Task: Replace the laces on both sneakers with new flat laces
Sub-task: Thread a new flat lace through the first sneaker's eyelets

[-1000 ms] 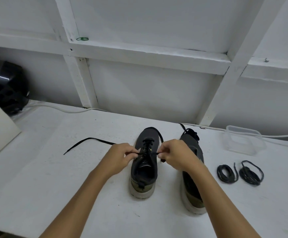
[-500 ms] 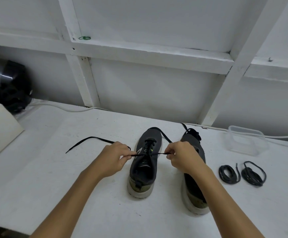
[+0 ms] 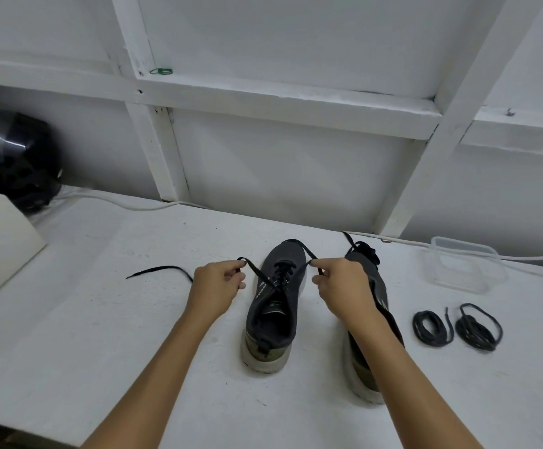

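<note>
Dark grey mesh sneaker (image 3: 271, 306) stood heel toward the viewer on the white table (image 3: 101, 319), its mate (image 3: 369, 303) just to its right. The left hand (image 3: 218, 286) and right hand (image 3: 341, 285) each pinched one end of the flat black lace (image 3: 257, 272), drawn out to either side of the shoe. Two coiled black laces (image 3: 458, 327) lay further right.

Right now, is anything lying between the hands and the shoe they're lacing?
Nothing visible does. The left hand and right hand each pinch an end of the lace on either side of the left shoe.
</note>
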The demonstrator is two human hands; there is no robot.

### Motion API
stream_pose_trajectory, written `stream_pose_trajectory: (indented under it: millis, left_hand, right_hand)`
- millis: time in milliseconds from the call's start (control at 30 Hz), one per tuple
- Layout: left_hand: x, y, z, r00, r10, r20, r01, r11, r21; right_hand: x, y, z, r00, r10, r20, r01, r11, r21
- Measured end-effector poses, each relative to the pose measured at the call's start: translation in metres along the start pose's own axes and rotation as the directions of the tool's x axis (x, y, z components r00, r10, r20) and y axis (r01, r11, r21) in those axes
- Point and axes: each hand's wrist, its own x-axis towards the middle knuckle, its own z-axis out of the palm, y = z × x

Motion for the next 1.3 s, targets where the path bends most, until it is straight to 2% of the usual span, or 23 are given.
stream_pose_trajectory:
  millis: [133,200,267,400,500,667,867,967,1067,1300]
  left_hand:
    - [0.001,0.015,0.009,0.995,-0.099,0.028,0.101,0.989,-0.11]
    - [0.001,0.021,0.013,0.993,-0.109,0.055,0.116,0.98,-0.162]
    - [0.001,0.026,0.016,0.994,-0.094,0.062,0.103,0.981,-0.167]
    - [-0.001,0.029,0.023,0.997,-0.002,0.071,0.007,0.997,-0.071]
    - [-0.007,0.027,0.028,0.991,0.057,0.117,-0.035,0.983,-0.183]
    - [-0.01,0.022,0.029,0.987,0.135,0.086,-0.116,0.974,-0.197]
    - [-0.012,0.024,0.032,0.972,0.224,0.066,-0.216,0.97,-0.115]
    - [-0.011,0.027,0.032,0.974,0.223,0.027,-0.22,0.971,-0.097]
    - [-0.01,0.027,0.032,0.972,0.234,0.012,-0.232,0.969,-0.083]
    - [-0.005,0.029,0.028,0.962,0.249,0.112,-0.236,0.965,-0.115]
  right_hand:
    - [-0.001,-0.011,0.013,0.996,0.093,0.006,-0.092,0.971,0.221]
    - [-0.002,-0.017,0.018,0.986,0.138,0.095,-0.166,0.884,0.438]
    - [-0.004,-0.021,0.022,0.977,0.15,0.151,-0.209,0.801,0.56]
    - [-0.003,-0.021,0.027,0.984,0.148,0.102,-0.18,0.791,0.585]
    - [-0.003,-0.019,0.032,0.98,0.172,0.102,-0.198,0.753,0.628]
    - [0.0,-0.014,0.035,0.949,0.236,0.209,-0.312,0.599,0.738]
    - [-0.003,-0.015,0.034,0.979,0.114,0.172,-0.205,0.632,0.747]
    - [-0.006,-0.013,0.033,0.981,0.046,0.191,-0.174,0.652,0.738]
    - [-0.009,-0.009,0.031,0.967,-0.042,0.253,-0.172,0.627,0.76]
    - [-0.007,-0.01,0.032,0.978,0.013,0.21,-0.179,0.572,0.801]
